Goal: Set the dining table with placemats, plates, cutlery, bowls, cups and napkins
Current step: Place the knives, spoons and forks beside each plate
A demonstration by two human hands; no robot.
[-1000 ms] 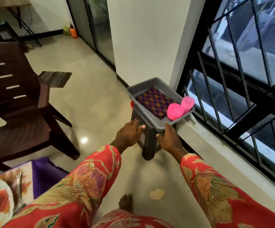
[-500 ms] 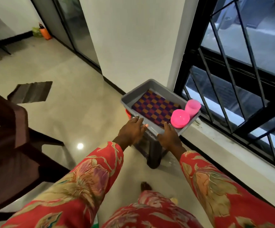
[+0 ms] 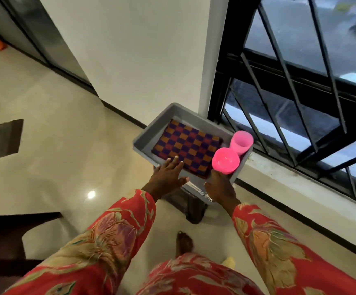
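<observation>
Long red sleeves [image 3: 100,248] — large tan and purple floral print — bare foot [image 3: 184,244].

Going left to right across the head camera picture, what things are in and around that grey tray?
Left hand on the near edge of the grey tray → checkered placemat → pink bowl → pink cup → barred window.
</observation>
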